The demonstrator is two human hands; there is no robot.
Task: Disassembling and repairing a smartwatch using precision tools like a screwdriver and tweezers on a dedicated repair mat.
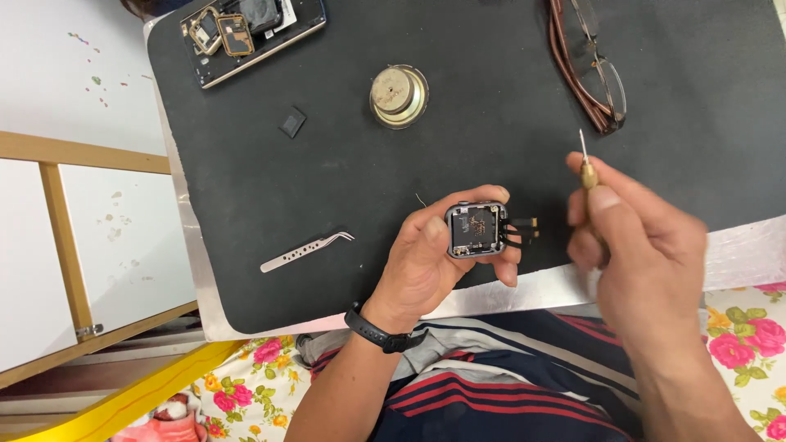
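Note:
My left hand (426,258) holds an opened square smartwatch case (476,230) with its insides facing up; black flex cables (521,232) stick out of its right side. My right hand (634,237) is closed around a small precision screwdriver (586,164), whose thin tip points up and away, a short way right of the watch and not touching it. Both hands hover over the near edge of a black work mat (327,180). A black band sits on my left wrist.
Curved metal tweezers (307,250) lie left of my left hand. Farther back are a round speaker magnet (399,96), a small black square part (292,122), an opened phone (250,33) at top left and brown glasses (591,61) at top right.

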